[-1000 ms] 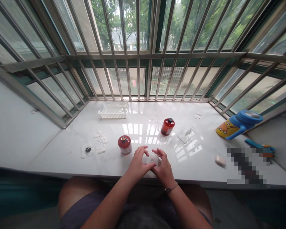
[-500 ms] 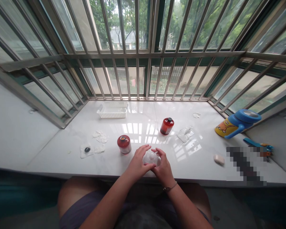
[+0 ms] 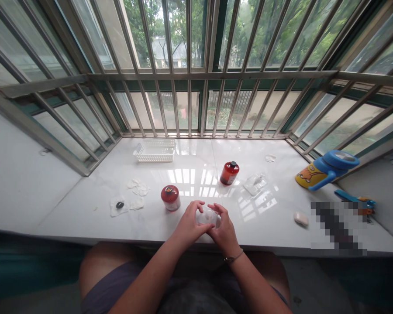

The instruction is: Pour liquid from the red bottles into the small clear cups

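Observation:
Between my hands is a small clear plastic piece (image 3: 207, 216), held near the counter's front edge; its exact kind I cannot make out. My left hand (image 3: 193, 222) curls round its left side, fingertips on the far edge. My right hand (image 3: 224, 224) grips the right side, and the two thumbs come together at the near edge. Just left of my left hand stands a red bottle (image 3: 170, 199) with an opening at its top. Farther back, a second red bottle (image 3: 229, 173) wears a black cap. Beside it lies clear plastic packaging (image 3: 255, 185).
A white perforated basket (image 3: 155, 156) sits at the back left. Crumpled white pieces (image 3: 138, 187) and a small black round part (image 3: 119, 205) lie left. On the right are a blue-and-yellow bottle (image 3: 325, 170), a pale soap-like lump (image 3: 301, 219) and a blue strap (image 3: 345, 196). Window bars line the back.
My fingers have shifted slightly around the clear plastic piece, the left fingertips drawing in a little. Everything else on the counter stays where it was.

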Tool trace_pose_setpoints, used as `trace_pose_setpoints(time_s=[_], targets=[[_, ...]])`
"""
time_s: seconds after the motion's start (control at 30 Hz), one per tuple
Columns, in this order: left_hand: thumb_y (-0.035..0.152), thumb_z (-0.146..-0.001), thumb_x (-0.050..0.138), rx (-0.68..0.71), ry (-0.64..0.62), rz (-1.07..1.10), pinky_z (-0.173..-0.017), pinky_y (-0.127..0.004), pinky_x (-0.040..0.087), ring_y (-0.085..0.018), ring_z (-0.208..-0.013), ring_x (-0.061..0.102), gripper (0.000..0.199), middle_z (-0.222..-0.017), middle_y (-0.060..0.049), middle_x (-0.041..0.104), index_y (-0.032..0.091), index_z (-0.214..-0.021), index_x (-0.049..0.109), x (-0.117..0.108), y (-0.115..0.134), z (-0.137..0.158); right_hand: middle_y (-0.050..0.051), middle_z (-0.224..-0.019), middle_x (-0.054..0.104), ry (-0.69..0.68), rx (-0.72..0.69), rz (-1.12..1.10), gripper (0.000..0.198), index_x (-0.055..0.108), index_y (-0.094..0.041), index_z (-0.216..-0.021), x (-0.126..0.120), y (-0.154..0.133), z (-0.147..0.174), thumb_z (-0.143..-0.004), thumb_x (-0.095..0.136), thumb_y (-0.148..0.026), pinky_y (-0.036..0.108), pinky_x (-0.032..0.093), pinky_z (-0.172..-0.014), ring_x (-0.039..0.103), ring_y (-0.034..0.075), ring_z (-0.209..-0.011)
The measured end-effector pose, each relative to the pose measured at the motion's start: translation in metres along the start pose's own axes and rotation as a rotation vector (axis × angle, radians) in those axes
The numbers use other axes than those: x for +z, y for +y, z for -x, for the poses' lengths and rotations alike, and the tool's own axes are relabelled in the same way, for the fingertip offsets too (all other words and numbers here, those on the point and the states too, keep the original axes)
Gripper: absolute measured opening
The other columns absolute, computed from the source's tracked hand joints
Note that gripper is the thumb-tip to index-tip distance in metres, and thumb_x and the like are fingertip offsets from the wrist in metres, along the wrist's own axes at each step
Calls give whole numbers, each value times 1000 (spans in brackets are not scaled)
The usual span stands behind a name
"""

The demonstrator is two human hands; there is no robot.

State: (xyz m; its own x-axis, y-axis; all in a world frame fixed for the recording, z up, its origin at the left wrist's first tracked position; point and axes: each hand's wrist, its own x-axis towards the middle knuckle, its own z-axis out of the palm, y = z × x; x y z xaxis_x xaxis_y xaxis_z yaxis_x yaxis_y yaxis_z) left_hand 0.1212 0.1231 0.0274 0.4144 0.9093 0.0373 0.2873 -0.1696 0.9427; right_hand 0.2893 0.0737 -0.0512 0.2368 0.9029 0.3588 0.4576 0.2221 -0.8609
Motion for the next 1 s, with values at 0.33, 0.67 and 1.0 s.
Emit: trace_pose_setpoints(time_s=[0.33, 0.67, 1.0], targets=[[17, -84, 77, 65, -19, -39, -123, -53, 43, -31, -142, 56, 28, -146, -9, 61, 26, -110, 75, -3, 4, -2, 14, -141, 69, -2, 8, -7, 75, 47, -26, -146, 0, -2, 0, -84, 86, -44, 54, 58, -109, 68, 32, -131], [32, -98, 72, 199, 84, -3, -120, -48, 46, -28, -135, 61, 26, -138, -10, 66, 27, -122, 74, -6, 13, -2, 15, -138, 69, 17, 16, 29, 77, 51, -25, -143, -2, -3, -1, -80, 88, -52, 56, 60, -105, 71, 34, -121], [37, -100, 71, 249, 68, -1, -120, -49, 47, -29, -137, 60, 28, -141, -11, 65, 27, -126, 74, -8, 17, 2, 15, -138, 69, 14, 20, 29, 77, 51, -25, -143, -2, -5, -1, -80, 89, -51, 56, 59, -108, 69, 35, -127]])
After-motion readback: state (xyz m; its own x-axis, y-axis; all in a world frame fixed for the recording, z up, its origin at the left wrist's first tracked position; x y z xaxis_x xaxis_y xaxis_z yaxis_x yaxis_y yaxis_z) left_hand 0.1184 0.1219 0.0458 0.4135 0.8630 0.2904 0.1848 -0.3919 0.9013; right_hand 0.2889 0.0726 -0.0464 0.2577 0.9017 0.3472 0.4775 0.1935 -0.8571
